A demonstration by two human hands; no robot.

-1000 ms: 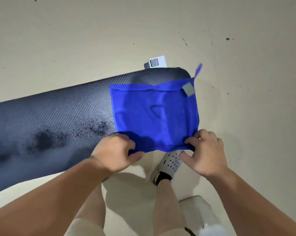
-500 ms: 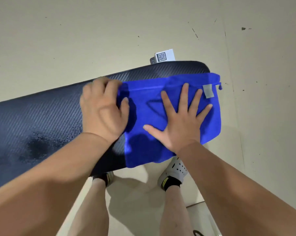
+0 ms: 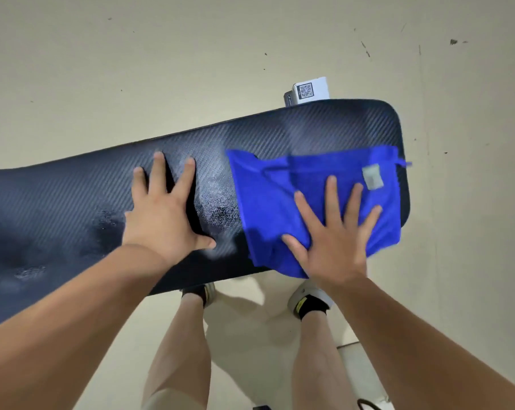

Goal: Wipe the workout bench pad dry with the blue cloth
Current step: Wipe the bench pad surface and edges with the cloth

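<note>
Though near pad's (image 3: 72, 202) end, cloth (image 3: 268, 202) inboard.

Single head-worn camera, looking steeply down from close above the bench pad (image 3: 72, 208), facing forward over bare legs (image 3: 179, 344) to the floor (image 3: 191, 54).

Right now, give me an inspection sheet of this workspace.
Surface: bench pad, dark woven texture, wet patches at middle and left.
Job's things: blue cloth spread on the pad's right end, near edge overhanging.
Clutter: white QR-code box behind the pad.
Grippers: left hand flat on bare pad; right hand flat, fingers spread, pressing the cloth.
Cables: a dark loop at the bottom edge, cannot tell what.
Surroundings: beige floor, scuffed; person's legs and shoes below.
</note>
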